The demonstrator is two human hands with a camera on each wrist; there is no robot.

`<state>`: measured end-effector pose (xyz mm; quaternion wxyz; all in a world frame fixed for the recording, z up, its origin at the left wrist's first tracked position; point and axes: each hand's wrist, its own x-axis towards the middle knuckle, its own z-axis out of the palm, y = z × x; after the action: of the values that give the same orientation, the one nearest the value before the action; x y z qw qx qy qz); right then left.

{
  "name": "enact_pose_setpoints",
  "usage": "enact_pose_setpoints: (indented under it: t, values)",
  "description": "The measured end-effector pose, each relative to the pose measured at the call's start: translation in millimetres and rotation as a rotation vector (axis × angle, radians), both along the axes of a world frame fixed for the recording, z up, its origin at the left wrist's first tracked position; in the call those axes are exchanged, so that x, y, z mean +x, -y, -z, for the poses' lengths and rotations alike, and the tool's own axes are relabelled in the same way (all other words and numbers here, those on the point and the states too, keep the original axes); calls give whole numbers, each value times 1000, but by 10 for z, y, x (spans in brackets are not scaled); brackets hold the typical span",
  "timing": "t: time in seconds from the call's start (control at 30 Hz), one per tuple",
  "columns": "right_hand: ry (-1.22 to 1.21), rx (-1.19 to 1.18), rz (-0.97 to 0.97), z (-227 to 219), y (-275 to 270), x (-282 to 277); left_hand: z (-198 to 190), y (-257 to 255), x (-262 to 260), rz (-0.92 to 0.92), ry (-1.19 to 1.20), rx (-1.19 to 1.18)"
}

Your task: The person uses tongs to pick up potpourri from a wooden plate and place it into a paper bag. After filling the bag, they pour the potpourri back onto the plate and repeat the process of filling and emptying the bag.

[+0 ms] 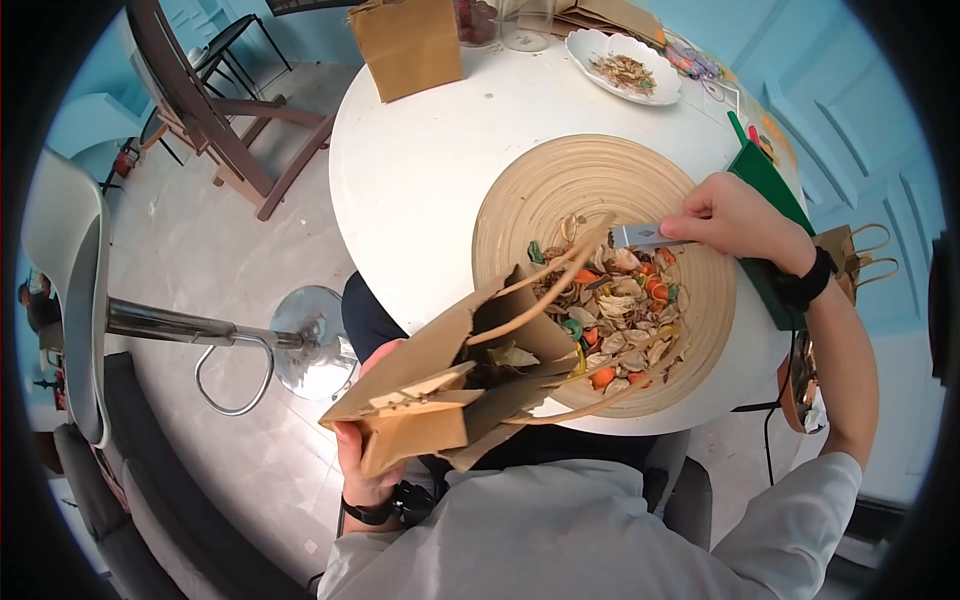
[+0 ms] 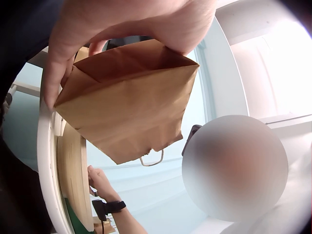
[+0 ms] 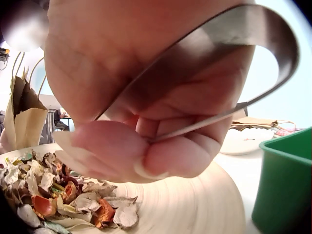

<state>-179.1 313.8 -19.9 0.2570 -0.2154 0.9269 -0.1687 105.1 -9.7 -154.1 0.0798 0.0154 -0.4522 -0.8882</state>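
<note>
My left hand [image 1: 368,472] grips the base of a brown paper bag [image 1: 420,400] that has a torn top edge and twisted handles. The bag tilts, its mouth facing the round wooden tray [image 1: 500,200]; a dry leaf shows inside. Dried potpourri [image 1: 620,305], with pale petals, orange pieces and green bits, is heaped on that tray. Over the heap's far side, my right hand [image 1: 745,225] pinches metal tongs [image 3: 209,31], a bent steel strip looping behind the fingers. The tong tips lie beside a bag handle, partly hidden by it in the head view.
A green bin [image 1: 765,185] stands close to my right forearm. At the back of the white table [image 1: 400,170] are another paper bag [image 1: 415,50], a glass jar [image 1: 527,30] and a scalloped white dish [image 1: 583,48] holding dried bits. A bar stool [image 1: 75,230] stands at left.
</note>
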Motion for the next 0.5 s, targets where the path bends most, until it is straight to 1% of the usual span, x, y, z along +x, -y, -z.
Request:
enact_pose_setpoints:
  t: [0.03, 0.1, 0.23, 0.33, 0.4, 0.43, 0.5]
  values:
    - [-1, 3, -2, -45, -4, 23, -72, -27, -22, -2, -1, 3]
    - [7, -35, 34, -134, -6, 68, -204, -84, -73, -51, 220, -54]
    - [26, -28, 11, -364, 104, 230, -207, -87, -73, -33, 254, -44]
    - [70, -73, -4, -515, 278, 402, -212, -100, -93, -18, 244, -55]
    - [92, -106, -129, -564, 399, 489, -262, -136, -126, -9, 233, -53]
    - [93, -109, -128, -549, 458, 532, -279, -151, -136, 0, 221, -48]
    - [-26, -180, -264, -516, 556, 621, -252, -156, -144, -3, 209, -48]
